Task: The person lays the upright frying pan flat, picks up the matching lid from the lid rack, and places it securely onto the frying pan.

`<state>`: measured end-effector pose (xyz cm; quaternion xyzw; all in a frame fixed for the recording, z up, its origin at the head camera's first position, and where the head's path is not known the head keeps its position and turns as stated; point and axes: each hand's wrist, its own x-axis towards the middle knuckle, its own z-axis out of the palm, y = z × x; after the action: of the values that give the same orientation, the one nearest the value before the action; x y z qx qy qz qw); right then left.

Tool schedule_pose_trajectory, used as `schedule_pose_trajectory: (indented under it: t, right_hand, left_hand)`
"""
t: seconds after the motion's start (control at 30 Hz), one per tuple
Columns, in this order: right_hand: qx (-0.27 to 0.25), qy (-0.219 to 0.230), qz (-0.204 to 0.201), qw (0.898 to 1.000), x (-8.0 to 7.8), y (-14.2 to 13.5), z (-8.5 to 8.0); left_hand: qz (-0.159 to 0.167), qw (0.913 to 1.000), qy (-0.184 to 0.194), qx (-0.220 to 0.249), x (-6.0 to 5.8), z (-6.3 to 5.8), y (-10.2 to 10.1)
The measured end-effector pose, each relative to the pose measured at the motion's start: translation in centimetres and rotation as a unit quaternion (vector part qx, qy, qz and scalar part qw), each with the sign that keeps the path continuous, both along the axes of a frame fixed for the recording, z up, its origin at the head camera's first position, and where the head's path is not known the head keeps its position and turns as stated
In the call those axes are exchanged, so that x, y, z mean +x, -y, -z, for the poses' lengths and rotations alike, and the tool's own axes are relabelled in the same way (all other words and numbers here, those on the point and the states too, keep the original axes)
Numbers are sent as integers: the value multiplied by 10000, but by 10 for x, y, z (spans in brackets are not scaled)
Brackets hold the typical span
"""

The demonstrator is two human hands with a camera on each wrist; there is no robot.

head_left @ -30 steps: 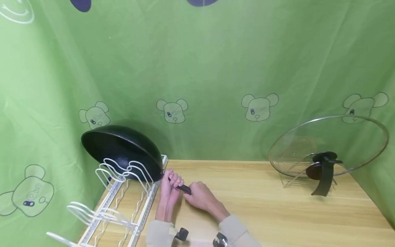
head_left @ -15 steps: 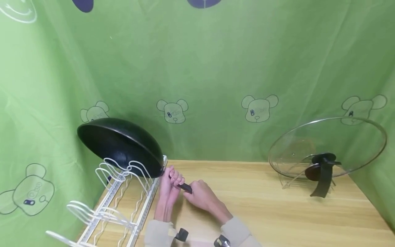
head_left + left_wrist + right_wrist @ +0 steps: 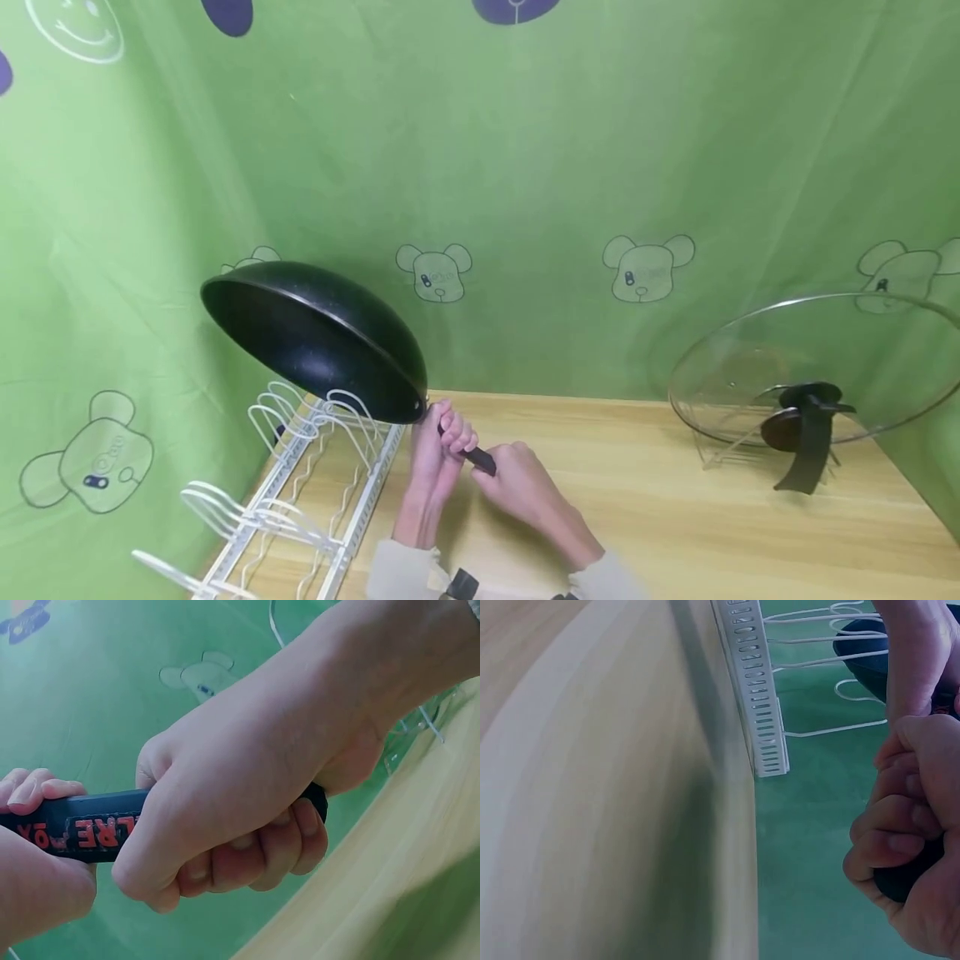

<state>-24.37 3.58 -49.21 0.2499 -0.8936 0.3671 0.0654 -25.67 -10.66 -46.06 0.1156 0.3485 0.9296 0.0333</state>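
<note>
Where the white metal rack with wire loops [image 3: 363, 512] stands on the left, a round black wok [image 3: 322, 342] tilts at its far end, though I can't tell if they touch. The left hand [image 3: 437, 448] curls tight round the wok's black handle [image 3: 480, 460], and the right hand [image 3: 519, 479] wraps its end. If the wok twists, its low rim might snag a loop and drag the rack.

Left hand [image 3: 442, 442] and right hand [image 3: 519, 482] clench just beside each other, fingers [image 3: 889, 847] curled, forearms [image 3: 573, 533] converging.
</note>
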Motion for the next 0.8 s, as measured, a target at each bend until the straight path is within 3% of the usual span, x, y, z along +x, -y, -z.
schedule_pose_trajectory:
  t: [0.5, 0.8]
  right_hand:
    - [-450, 322, 50, 9985, 20, -29, -12]
    - [-649, 444, 110, 9968, 35, -39, -12]
  left_hand:
    - [234, 9984, -262, -433, 16, -15, -29]
    - [372, 9968, -180, -681, 26, -21, -41]
